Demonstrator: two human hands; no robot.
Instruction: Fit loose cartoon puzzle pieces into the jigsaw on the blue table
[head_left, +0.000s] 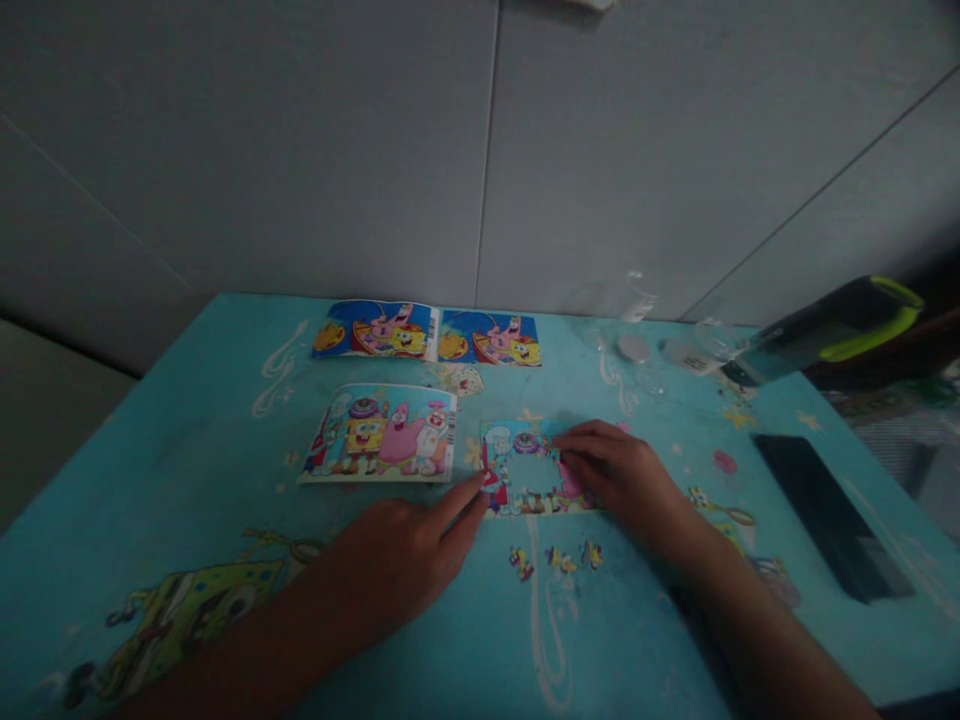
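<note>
A small cartoon jigsaw puzzle (525,468) lies on the turquoise printed tablecloth (225,440), its border assembled around a gap in the middle. My left hand (405,550) rests flat beside it, index finger stretched out onto the puzzle's lower left corner. My right hand (619,475) lies on the puzzle's right side, fingers curled and pressing on the pieces there. Three loose puzzle pieces (555,560) lie just below the puzzle.
A cartoon picture card (382,433) lies left of the puzzle. Two more cards (427,335) sit at the table's far edge by the wall. Clear containers and a lid (637,345), a dark bottle with a green cap (832,330) and a black phone (829,515) lie on the right.
</note>
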